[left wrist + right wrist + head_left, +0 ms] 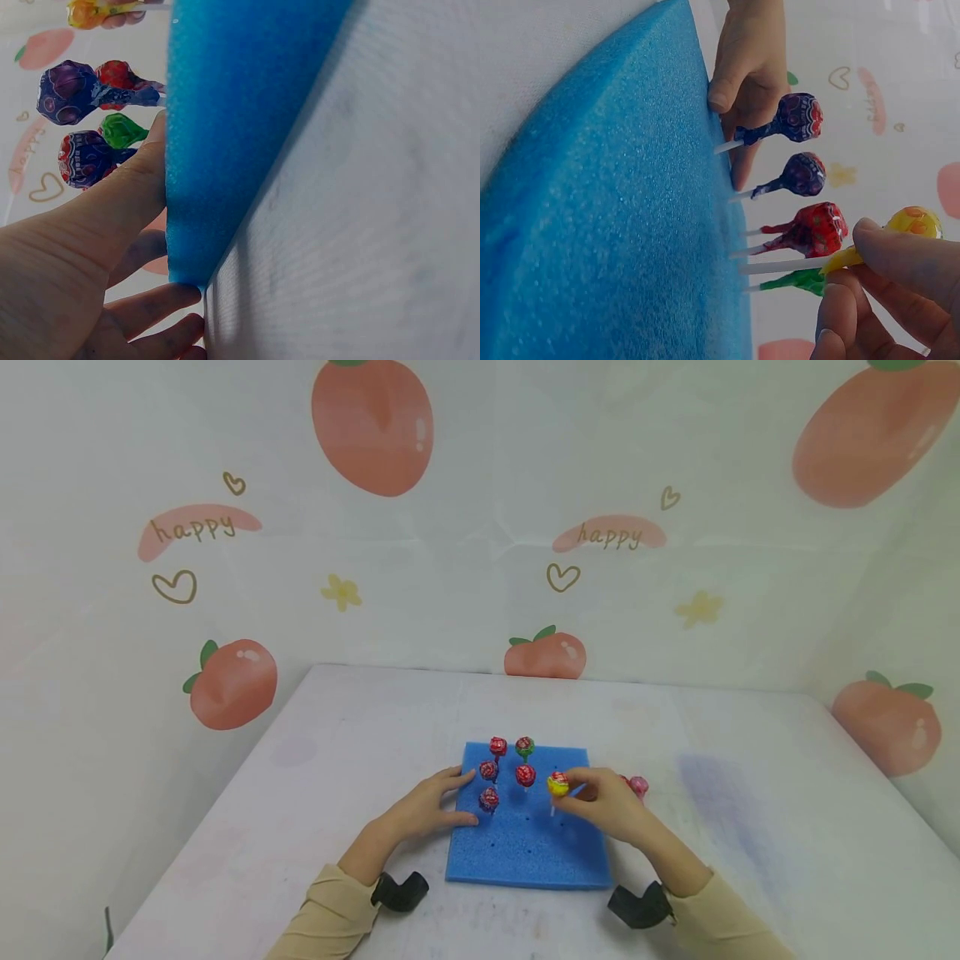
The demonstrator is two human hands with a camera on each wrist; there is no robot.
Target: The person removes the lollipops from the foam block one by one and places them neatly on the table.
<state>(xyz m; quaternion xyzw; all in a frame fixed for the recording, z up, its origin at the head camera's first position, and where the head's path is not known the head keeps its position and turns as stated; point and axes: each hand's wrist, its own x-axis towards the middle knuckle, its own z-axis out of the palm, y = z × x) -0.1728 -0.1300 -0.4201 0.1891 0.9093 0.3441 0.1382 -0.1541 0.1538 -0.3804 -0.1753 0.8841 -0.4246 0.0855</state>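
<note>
One yellow lollipop (557, 784) is standing over the foam (525, 857), right hand (606, 803) pinching it, stick (784, 265) possibly seated; left hand (426, 807), spread, is touching the foam's side; crooked pushing could be bending that stick.

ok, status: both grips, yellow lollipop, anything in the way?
Right grip pinches yellow lollipop, seating unclear. Left grip touches blue foam at its edge. Five other lollipops stand there; none seems in the way.
</note>
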